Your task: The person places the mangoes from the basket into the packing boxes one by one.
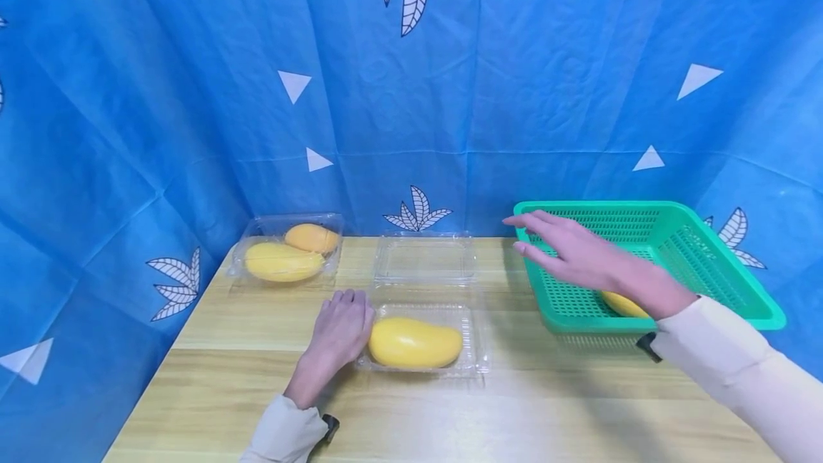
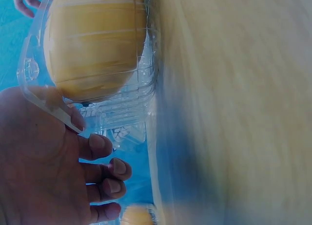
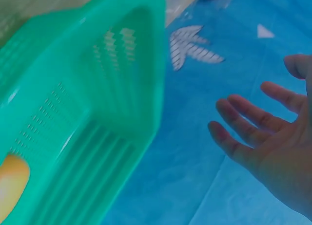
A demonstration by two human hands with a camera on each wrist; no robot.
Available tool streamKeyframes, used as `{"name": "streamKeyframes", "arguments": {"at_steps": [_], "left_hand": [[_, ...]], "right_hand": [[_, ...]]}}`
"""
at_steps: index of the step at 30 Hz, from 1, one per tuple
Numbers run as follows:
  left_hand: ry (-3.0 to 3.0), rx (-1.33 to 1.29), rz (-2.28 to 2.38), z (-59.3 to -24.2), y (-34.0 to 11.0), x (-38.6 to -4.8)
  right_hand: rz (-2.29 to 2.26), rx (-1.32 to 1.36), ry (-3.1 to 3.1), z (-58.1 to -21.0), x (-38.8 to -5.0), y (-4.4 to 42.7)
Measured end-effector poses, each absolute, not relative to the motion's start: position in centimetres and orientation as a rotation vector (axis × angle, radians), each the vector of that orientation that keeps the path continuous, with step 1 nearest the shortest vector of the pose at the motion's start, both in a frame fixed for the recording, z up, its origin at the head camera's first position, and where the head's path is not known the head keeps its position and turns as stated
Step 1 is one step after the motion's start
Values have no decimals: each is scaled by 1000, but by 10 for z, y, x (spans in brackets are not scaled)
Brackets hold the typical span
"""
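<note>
A clear plastic clamshell box [image 1: 472, 320] stands with its lid [image 1: 424, 259] folded back on the wooden table. Inside its base lies one yellow mango [image 1: 414, 343], which also fills the upper part of the left wrist view [image 2: 97, 40]. My left hand [image 1: 342, 326] is at the box's left side, pinching the rim between thumb and forefinger; the other fingers are loosely bent. Above the near-left part of a green plastic basket [image 1: 720, 263], my right hand [image 1: 572, 249] hovers with fingers extended, holding nothing. A yellow mango [image 1: 622, 304] in the basket is partly hidden by the right forearm.
At the back left of the table [image 1: 225, 370], another clear box [image 1: 247, 227] holds a yellow mango [image 1: 283, 263] and an orange one [image 1: 312, 239]. A blue patterned curtain [image 1: 411, 91] hangs behind and along the sides. The basket sits at the right.
</note>
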State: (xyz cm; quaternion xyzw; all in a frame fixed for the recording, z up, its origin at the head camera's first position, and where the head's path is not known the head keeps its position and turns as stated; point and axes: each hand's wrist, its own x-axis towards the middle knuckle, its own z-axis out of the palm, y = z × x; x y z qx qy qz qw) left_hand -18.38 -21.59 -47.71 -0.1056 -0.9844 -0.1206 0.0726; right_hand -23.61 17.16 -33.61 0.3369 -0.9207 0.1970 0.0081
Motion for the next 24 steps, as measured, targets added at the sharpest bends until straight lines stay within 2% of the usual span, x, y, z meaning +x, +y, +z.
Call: {"name": "streamKeyframes", "arguments": {"at_steps": [15,24], "left_hand": [[-2956,-312,-380,-475,-218,-183],[-2964,-307,-405,-474,-217,-183]], "right_hand": [[564,993,-2912,-348,-274,230],[570,834,-3067,-354,-285,271]]}}
